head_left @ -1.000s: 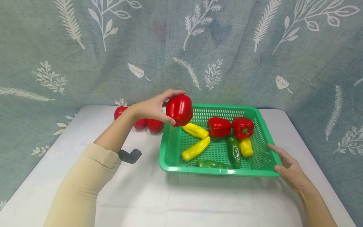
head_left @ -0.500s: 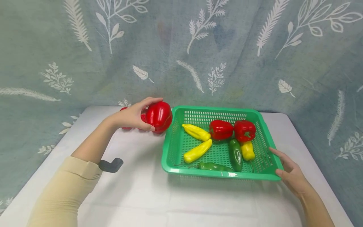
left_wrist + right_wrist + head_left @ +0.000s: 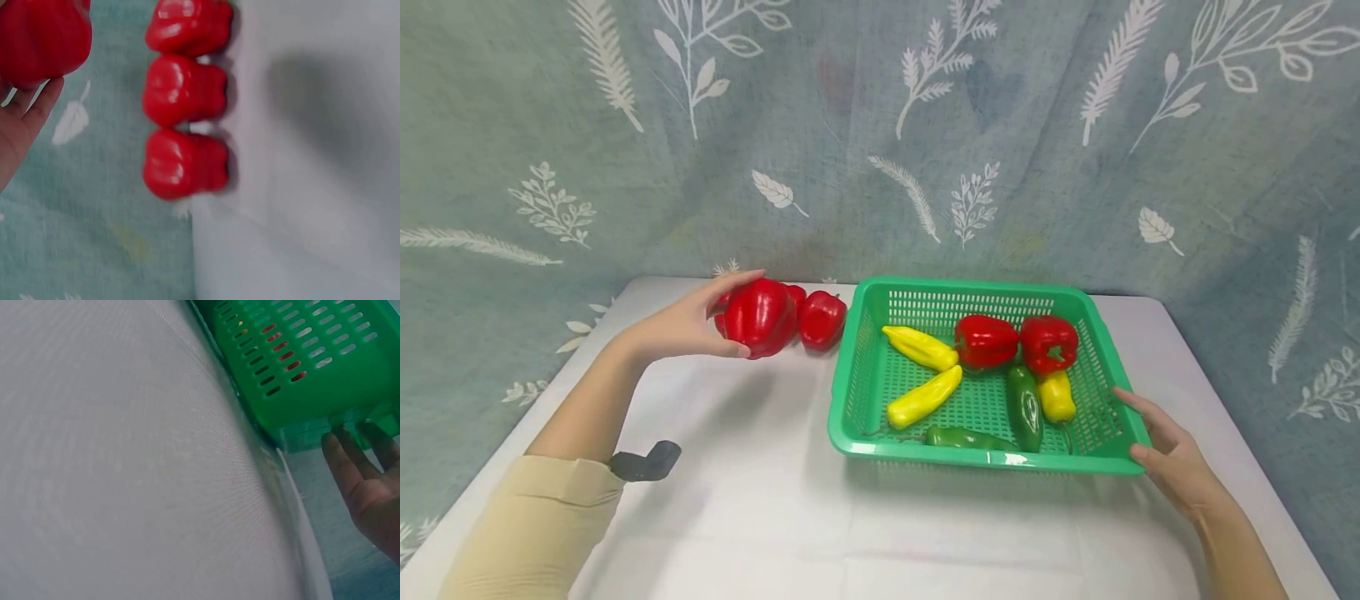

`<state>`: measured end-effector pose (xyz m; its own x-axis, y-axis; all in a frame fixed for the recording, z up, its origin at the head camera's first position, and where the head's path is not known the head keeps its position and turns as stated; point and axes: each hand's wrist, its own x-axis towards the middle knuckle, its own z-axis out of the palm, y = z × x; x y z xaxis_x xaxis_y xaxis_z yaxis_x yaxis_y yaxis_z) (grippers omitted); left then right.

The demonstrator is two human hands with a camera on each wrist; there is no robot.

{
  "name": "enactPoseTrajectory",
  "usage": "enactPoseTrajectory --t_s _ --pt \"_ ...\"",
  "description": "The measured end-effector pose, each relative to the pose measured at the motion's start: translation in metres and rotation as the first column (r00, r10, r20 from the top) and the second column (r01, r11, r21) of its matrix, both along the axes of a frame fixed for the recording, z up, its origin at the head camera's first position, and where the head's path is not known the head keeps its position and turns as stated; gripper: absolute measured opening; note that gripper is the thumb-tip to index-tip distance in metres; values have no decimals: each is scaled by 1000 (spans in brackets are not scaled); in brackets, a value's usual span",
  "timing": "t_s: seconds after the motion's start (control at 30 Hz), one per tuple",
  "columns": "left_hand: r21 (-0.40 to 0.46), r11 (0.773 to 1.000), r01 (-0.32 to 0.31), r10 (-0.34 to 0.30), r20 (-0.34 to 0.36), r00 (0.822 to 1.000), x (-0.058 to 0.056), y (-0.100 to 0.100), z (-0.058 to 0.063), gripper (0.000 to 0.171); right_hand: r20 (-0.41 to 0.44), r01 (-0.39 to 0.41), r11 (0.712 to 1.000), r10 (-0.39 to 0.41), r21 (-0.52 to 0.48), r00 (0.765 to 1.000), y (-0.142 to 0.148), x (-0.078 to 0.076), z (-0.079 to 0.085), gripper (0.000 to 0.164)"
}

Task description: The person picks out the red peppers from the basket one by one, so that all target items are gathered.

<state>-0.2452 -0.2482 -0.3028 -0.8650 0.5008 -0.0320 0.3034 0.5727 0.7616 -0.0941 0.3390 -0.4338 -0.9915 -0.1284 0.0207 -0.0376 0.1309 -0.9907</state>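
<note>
My left hand (image 3: 681,323) holds a red bell pepper (image 3: 762,317) at the left back, thumb below and fingers round its far side. In the left wrist view that bell pepper (image 3: 40,40) is cut off at the corner, well apart from three more red bell peppers (image 3: 186,94) standing in a row. One of the row, a bell pepper (image 3: 822,322), shows plainly in the head view; the others are partly hidden behind the held one. On the right, my right hand (image 3: 1176,462) grips the rim of a green plastic basket (image 3: 838,400), fingers and thumb at its side.
Inside the basket lie two red bell peppers (image 3: 987,342), yellow peppers (image 3: 925,398) and green peppers (image 3: 1024,408). A leaf-patterned cloth (image 3: 880,125) hangs behind the white table (image 3: 880,533). A dark band (image 3: 646,462) sits at my left forearm.
My left hand has carried the red bell pepper leftward from above the basket's left edge to beside the row of bell peppers, and lower. My right hand stays on the basket.
</note>
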Motion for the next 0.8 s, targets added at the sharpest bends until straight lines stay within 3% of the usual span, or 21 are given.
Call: enactPoseTrajectory --t_s 0.2,0.37,0.57,0.8 --pt "13 998 -68 68 -3 998 3 -29 -20 94 10 -4 1000 4 -15 1000 1 1 -1 59" --pt "-26 992 -125 125 31 992 5 -53 -40 95 18 -3 1000 3 -21 1000 0 1 0 59" --pt "-84 987 -135 139 52 989 5 -73 -61 96 13 -7 1000 8 -12 1000 -1 0 2 60" --pt "-127 984 -126 134 62 989 0 -79 -74 96 -7 -15 999 14 -45 1000 0 0 3 59"
